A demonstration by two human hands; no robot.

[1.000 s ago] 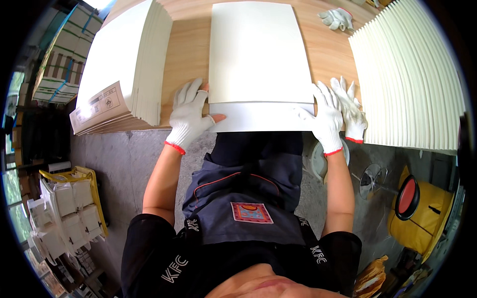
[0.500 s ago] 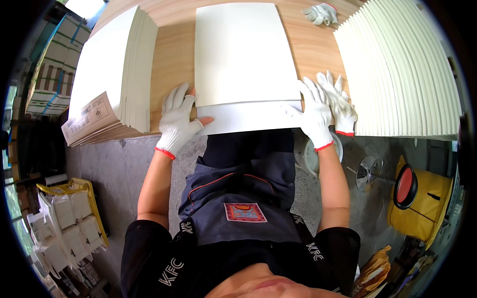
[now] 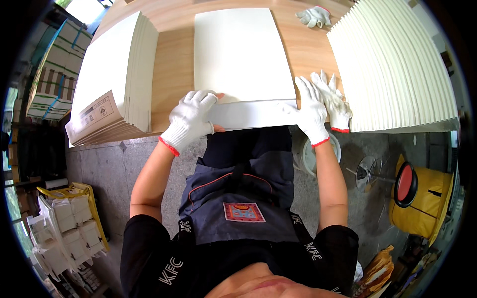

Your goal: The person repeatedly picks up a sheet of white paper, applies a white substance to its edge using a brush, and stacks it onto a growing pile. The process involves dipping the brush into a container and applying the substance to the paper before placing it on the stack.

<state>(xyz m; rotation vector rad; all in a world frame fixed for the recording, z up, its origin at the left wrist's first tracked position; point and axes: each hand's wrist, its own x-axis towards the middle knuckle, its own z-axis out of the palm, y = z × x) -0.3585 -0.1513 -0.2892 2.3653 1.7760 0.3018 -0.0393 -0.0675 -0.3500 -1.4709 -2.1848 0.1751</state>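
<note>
Both hands wear white knit gloves w/ red cuffs: left hand [image 3: 190,120], right hand [image 3: 311,110]. Arms bare below short black sleeves w/ white letters. Dark grey apron w/ red piping, small colourful patch on front.

White knitted gloves with red cuffs cover the left hand [image 3: 190,120] and right hand [image 3: 311,110] on a cream flat cardboard sheet [image 3: 238,54] atop a light-brown wood-grain tabletop [image 3: 174,64].
</note>
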